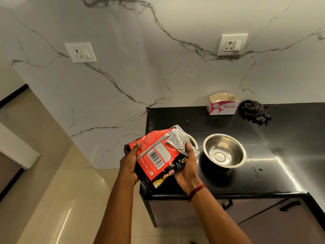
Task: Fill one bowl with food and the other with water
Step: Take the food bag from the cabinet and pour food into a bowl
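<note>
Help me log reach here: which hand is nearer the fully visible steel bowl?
Right. The right hand grips the food bag by its foil end, just left of the steel bowl; the left hand holds the bag's other side, farther left.

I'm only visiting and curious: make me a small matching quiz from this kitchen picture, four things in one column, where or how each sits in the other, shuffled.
Things: 1 food bag; 2 steel bowl; 3 white cardboard box; 4 dark cloth.
Places: A crumpled on the counter, right of the box; B gripped between left hand and right hand; C by the wall at the counter's back; D empty, on the counter beside the bag.
Pairs: 1-B, 2-D, 3-C, 4-A.
</note>
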